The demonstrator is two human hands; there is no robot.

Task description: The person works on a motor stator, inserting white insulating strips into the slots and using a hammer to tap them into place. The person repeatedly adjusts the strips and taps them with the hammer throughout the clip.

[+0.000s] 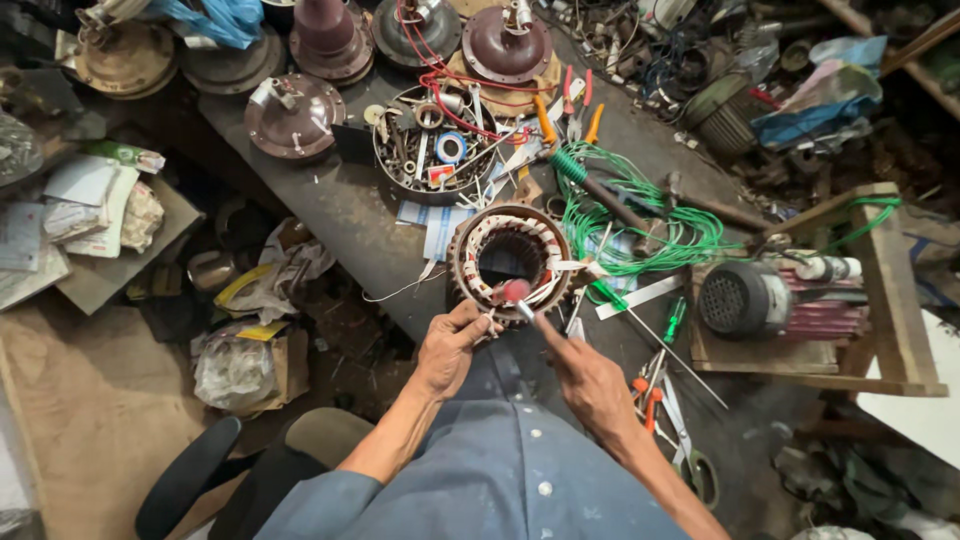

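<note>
My left hand sits at the near rim of the motor stator, fingers curled narrow and pinched on something small at the winding's edge — too small to tell what. My right hand is closed around a thin tool with a reddish tip that touches the same near edge of the coil. The stator stands on the dark bench, its round opening facing up, white and red windings lining the inside. Just behind it is a round metal tin crammed with screws, small parts and a roll of blue tape. Green wire lies tangled to the right — beside it a wooden crate holding a small grey motor.
</note>
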